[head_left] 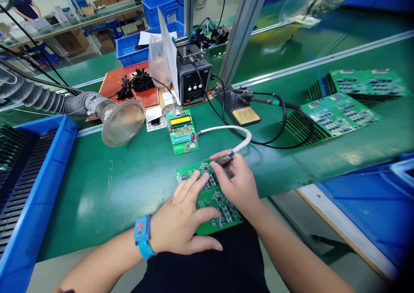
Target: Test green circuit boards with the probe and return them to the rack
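Green anti-static matting covers the bench (129, 189) in front of us, with a soldering station (194, 82) and an iron stand (246, 111) at the back, a fume hood (123, 122) reaching in from the left and stacked boards (339, 114) lying well apart on the right. Our circuit board (211, 196) lies flat at the near edge of the mat, its closest corner jutting slightly past the edge toward our lap. Our left hand (184, 219), with a blue wrist strap (142, 237) on the wrist, rests on the board with fingers spread and nothing gripped, palm down over the near left part. Our right hand (237, 181) is pinched together on a small connector (225, 158) at the board's far edge; the connector ends a white cable (241, 131) that curves back to a small display board (183, 131) further up the bench. We judge the circuit board light, thin and stiff, but delicate. Its top is crowded with small soldered parts, so pressure belongs on bare green areas, and lifting is safest by the edges, never across the chips. On the smooth mat it would likely slide, which a flat palm prevents. The connector looks small and fiddly, best gripped by its body between thumb and fingertip, not by the soft cable.
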`<state>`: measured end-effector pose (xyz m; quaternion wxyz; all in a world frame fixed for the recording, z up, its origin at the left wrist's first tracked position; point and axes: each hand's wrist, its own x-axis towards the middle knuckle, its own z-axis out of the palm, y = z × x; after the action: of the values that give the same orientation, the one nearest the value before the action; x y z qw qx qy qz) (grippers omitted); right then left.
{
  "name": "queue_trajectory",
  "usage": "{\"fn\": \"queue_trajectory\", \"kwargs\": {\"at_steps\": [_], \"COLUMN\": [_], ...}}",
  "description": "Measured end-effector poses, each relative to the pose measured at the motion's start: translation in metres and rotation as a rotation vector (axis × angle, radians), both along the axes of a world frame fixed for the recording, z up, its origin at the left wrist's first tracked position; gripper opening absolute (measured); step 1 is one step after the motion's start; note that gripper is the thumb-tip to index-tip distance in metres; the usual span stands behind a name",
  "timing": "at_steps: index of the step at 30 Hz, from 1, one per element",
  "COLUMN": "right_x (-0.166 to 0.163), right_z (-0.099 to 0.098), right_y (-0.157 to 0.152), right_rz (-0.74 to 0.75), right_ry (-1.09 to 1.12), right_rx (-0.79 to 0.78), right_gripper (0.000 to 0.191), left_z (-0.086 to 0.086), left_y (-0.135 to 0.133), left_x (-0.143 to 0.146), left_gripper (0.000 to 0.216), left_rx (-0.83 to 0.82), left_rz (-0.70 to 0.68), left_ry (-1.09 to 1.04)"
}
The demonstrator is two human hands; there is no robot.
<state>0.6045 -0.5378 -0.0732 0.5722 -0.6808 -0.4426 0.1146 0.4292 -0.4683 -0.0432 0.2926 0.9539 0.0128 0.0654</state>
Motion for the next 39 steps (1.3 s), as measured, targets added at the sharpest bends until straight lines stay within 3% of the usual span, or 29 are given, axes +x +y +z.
{"fn": "queue_trajectory", "kwargs": {"at_steps": [3,8,12,25,35,39], "right_x": [0.0,0.0,0.0,0.002,0.002,0.004], "right_z": [0.0,0.0,-0.003,-0.004,-0.008,0.001], "right_y": [0.0,-0.002,-0.002,-0.001,0.002,-0.004], "right_rz": [0.006,0.012,0.011,-0.003,-0.009,0.001], "right_ry": [0.005,-0.005,-0.005,-0.048,-0.01,0.119], "right_rx": [-0.001,0.001,0.015,0.001,0.022,0.063], "right_gripper": [0.009,0.009,0.01,0.01,0.01,0.013], "left_z": [0.002,0.004,0.002,-0.002,-0.004,-0.001], "left_y": [0.002,0.004,0.002,-0.001,-0.004,-0.006], "left_x": [-0.001,0.0,0.0,0.001,0.0,-0.001], "left_gripper": [0.061,0.04,0.036,0.054,0.032,0.03], "left_rx": [-0.056,-0.058,-0.021,0.034,0.072,0.08], "left_rz": [-0.016,-0.049,-0.036,0.034,0.063,0.07], "left_ry": [0.021,0.073,0.073,-0.012,-0.034,-0.03]}}
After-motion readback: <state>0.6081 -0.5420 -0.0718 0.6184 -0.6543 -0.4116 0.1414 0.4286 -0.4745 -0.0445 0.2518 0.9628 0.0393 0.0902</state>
